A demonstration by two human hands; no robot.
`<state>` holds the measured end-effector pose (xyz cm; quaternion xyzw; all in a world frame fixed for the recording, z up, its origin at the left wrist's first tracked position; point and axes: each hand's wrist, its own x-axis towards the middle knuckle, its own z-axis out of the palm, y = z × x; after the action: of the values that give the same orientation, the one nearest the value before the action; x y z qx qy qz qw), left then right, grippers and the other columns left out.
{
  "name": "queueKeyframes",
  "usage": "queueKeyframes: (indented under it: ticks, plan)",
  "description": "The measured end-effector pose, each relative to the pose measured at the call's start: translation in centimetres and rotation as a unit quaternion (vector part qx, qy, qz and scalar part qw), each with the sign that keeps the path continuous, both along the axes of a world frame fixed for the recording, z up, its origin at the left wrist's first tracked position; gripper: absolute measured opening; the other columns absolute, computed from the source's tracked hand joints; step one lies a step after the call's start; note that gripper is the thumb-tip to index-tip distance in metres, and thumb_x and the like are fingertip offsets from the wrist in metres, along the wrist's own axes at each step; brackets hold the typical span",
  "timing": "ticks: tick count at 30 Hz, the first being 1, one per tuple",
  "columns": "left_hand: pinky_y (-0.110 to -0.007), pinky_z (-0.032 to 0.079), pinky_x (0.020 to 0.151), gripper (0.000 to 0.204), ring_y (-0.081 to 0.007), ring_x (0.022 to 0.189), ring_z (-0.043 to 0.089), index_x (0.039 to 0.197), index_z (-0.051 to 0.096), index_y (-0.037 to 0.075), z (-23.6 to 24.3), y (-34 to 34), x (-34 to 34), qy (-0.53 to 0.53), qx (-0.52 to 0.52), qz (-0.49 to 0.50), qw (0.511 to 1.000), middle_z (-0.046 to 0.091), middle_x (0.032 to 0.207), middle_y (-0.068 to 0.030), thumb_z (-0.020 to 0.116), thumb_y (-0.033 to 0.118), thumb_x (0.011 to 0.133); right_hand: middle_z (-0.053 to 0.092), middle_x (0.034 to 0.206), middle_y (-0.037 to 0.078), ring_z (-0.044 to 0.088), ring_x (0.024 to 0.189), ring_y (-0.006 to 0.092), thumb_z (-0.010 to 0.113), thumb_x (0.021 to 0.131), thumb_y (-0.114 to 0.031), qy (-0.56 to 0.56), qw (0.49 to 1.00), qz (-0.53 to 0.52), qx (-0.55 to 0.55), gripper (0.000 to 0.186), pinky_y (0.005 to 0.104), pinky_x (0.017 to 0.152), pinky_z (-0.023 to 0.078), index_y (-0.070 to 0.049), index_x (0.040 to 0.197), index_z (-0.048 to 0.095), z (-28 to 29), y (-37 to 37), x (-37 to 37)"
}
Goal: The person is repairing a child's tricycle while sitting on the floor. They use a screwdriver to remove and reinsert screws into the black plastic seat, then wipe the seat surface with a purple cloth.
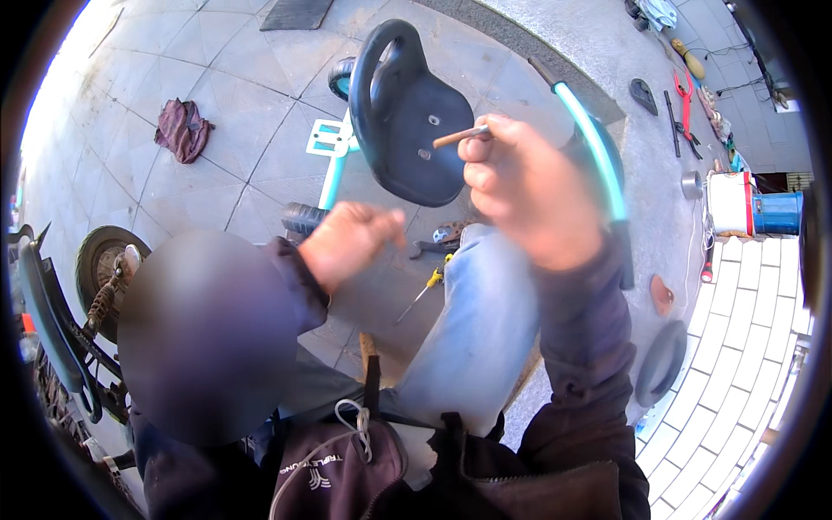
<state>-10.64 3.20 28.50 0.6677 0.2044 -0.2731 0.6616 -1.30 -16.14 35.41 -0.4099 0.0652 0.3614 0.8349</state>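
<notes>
My right hand (529, 191) is raised over my bent knee. Its fingers pinch a thin brown stick (458, 137) with a pale end, its brown tip pointing left. Lower and to the left is my left hand (351, 243), its fingers smeared by motion; I see nothing clearly in it. Beyond both hands stands a black moulded seat (425, 143) on a turquoise frame (332, 180) with small black wheels (305, 217). A curved turquoise bar (594, 139) with dark ends passes behind my right hand. Below the hands a yellow-handled screwdriver (426, 284) lies on the paving.
A crumpled dark cloth (183, 130) lies on the tiles at left, near a wheeled vehicle's tyre (91, 269). Along the right are red-handled cutters (685, 108), a tape roll (692, 185), a blue container (777, 213) and a black tyre ring (660, 364). A blurred patch covers the lower left.
</notes>
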Motion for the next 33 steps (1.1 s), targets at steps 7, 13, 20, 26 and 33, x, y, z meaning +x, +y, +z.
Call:
queueKeyframes:
  ticks: [7, 13, 20, 26, 33]
  plan:
    - [-0.020, 0.023, 0.046, 0.035, -0.0031, 0.051, 0.030, 0.091, 0.057, 0.006, 5.6, -0.8, -0.2, -0.191, -0.262, 0.113, 0.939, 0.038, 0.060, 0.0069, 0.045, 0.036, 0.103, 0.063, 0.087, 0.008, 0.060, 0.067, 0.0113, 0.054, 0.098, -0.019, -0.073, 0.993, 0.057, -0.076, 0.015, 0.0229, 0.049, 0.044, -0.004, 0.100, 0.055, 2.7, 1.3, -2.9]
    - [-0.020, 0.027, 0.048, 0.025, -0.0013, 0.054, 0.034, 0.083, 0.053, 0.009, 3.9, -1.7, 0.5, -0.377, -0.049, 0.102, 0.919, 0.041, 0.062, 0.0065, 0.050, 0.023, 0.102, 0.063, 0.086, 0.009, 0.061, 0.067, 0.0124, 0.052, 0.100, -0.024, -0.106, 0.984, 0.075, -0.123, 0.021, 0.0234, 0.049, 0.046, -0.003, 0.100, 0.055, 1.7, 1.8, -3.4]
    - [-0.019, 0.027, 0.046, 0.026, -0.0032, 0.051, 0.033, 0.083, 0.051, 0.008, 2.5, -0.1, 1.3, -0.238, -0.200, 0.180, 0.933, 0.041, 0.061, 0.0042, 0.048, 0.025, 0.103, 0.063, 0.105, 0.016, 0.065, 0.094, 0.0265, 0.035, 0.099, -0.058, 0.005, 1.000, 0.019, -0.022, 0.063, 0.0360, 0.080, 0.056, 0.001, 0.111, 0.054, -1.0, 0.5, -2.7]
    - [-0.018, 0.026, 0.046, 0.019, -0.0029, 0.051, 0.031, 0.092, 0.053, 0.007, 2.0, -0.3, 1.4, -0.222, -0.205, 0.156, 0.940, 0.042, 0.064, 0.0038, 0.049, 0.023, 0.102, 0.055, 0.125, 0.024, 0.053, 0.119, 0.0382, 0.024, 0.096, -0.066, -0.009, 0.996, 0.037, 0.085, 0.082, 0.0468, 0.104, 0.042, 0.007, 0.125, 0.049, -1.0, 0.3, -2.0]
    - [-0.019, 0.030, 0.050, 0.016, -0.0027, 0.057, 0.039, 0.091, 0.052, 0.005, 2.1, -1.1, 0.9, -0.234, -0.241, 0.104, 0.936, 0.047, 0.067, 0.0037, 0.055, 0.019, 0.099, 0.051, 0.133, 0.026, 0.046, 0.127, 0.0400, 0.021, 0.096, -0.067, 0.002, 0.995, 0.017, 0.098, 0.085, 0.0485, 0.110, 0.034, 0.008, 0.129, 0.047, -1.1, 0.6, -2.0]
